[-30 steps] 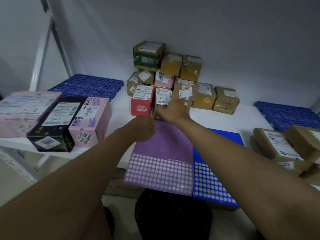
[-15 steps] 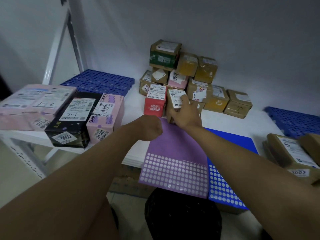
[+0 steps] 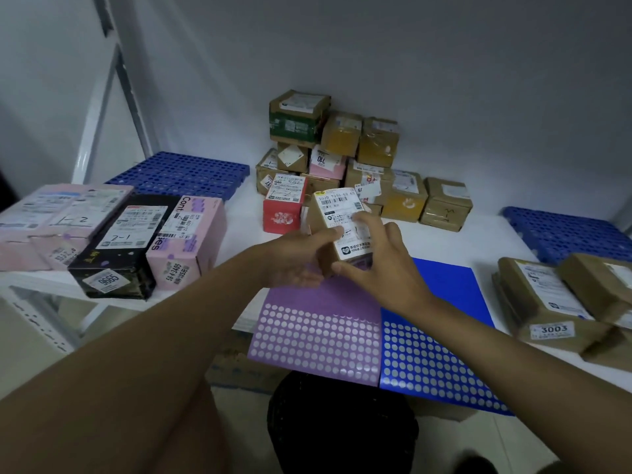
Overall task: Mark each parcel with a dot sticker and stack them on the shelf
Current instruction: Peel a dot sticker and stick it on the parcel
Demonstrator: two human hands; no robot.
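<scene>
A small brown parcel point(image 3: 337, 218) with a white shipping label hangs tilted above the purple sticker sheet point(image 3: 318, 330). My left hand point(image 3: 297, 258) holds its left side, thumb on the label. My right hand point(image 3: 379, 261) grips its right side and lower corner. Right of the purple sheet lies a blue sticker sheet point(image 3: 434, 357) full of pale dots. Behind my hands, a pile of stacked parcels point(image 3: 342, 152) leans on the back wall, with a red box point(image 3: 282, 213) in front of it.
The white shelf point(image 3: 478, 244) carries pink and black boxes point(image 3: 116, 241) at the left, brown parcels point(image 3: 554, 302) at the right, and blue perforated mats point(image 3: 181, 172) at both back corners. A black bin point(image 3: 342, 425) stands on the floor below the sheets.
My right hand has pulled the small brown parcel away from the red box and lifted it toward me. My left hand has come up and taken hold of its left side.
</scene>
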